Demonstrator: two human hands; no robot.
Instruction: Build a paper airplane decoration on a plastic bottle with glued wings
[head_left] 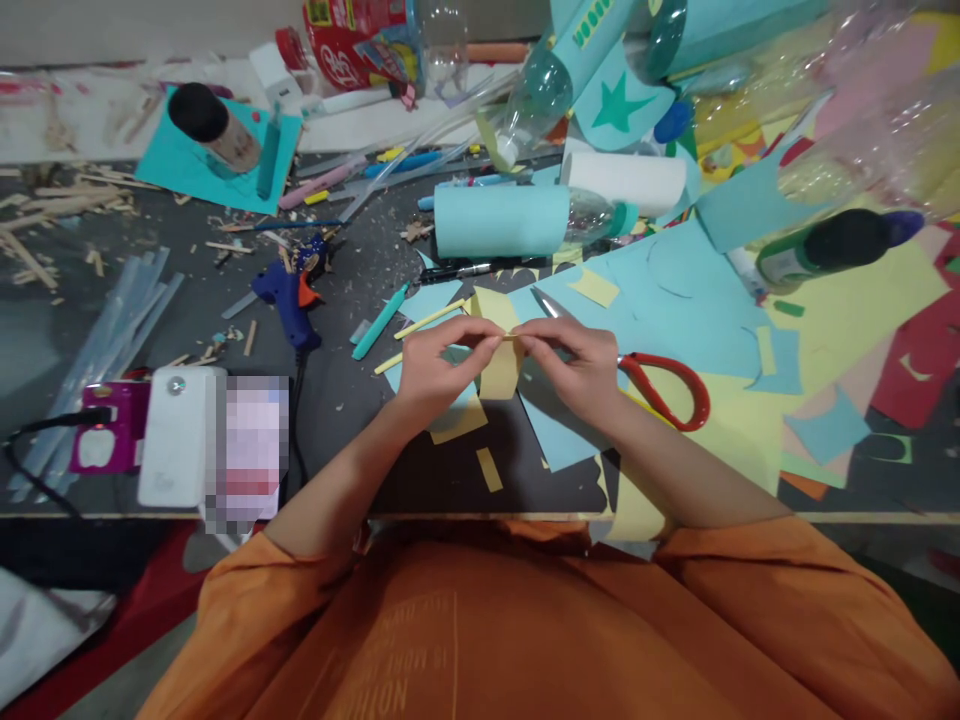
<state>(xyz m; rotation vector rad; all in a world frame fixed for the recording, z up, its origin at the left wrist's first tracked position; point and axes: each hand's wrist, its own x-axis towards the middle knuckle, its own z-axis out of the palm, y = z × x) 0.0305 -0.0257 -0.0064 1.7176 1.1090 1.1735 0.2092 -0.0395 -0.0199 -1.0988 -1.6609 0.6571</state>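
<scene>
Left hand (439, 365) and right hand (581, 362) in a pinch on yellow paper (499, 372), scissors (664, 362) partly behind the right, teal marker (381, 322) leftward.

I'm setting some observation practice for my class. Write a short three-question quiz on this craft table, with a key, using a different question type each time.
1. True or false: the left hand and the right hand are both at a piece of yellow paper, fingertips close together.
2. Which of these lies closest to the right hand?
A) the blue glue gun
B) the red-handled scissors
C) the white power bank
3. Fill the gap: the star near the top of the view is ____ in colour.

Key: 1. True. 2. B. 3. Green.
</scene>
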